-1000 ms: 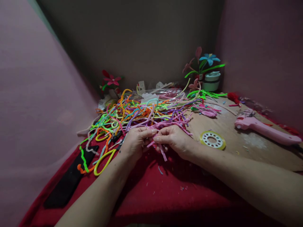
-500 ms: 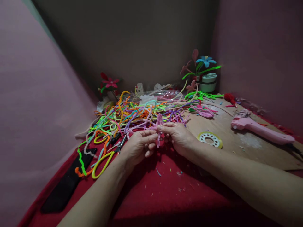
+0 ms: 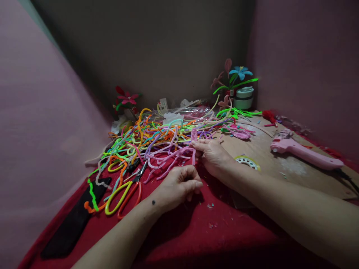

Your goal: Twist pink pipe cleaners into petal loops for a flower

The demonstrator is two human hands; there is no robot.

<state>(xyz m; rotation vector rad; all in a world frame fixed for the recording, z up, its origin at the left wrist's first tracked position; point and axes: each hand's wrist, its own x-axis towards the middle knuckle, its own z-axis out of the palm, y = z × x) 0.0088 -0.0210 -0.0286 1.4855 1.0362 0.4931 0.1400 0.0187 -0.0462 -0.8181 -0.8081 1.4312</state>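
Hovering above the red bench (image 3: 221, 239): one left hand (image 3: 175, 186), fingers curled, contents not visible; whether its grip is closed cannot be told. Scissors (image 3: 137, 179), handles towards the person, presumably for easy reach. One right hand (image 3: 214, 156), grip narrow on a pink fuzzy loop (image 3: 194, 134) held upright at its lower part, likely to keep the folds together. Behind, a tangle of coloured stems (image 3: 159, 144). Clear packet (image 3: 200, 111), contents indistinct. Far right, pale green pot (image 3: 243, 103), dark-banded, interior unseen.
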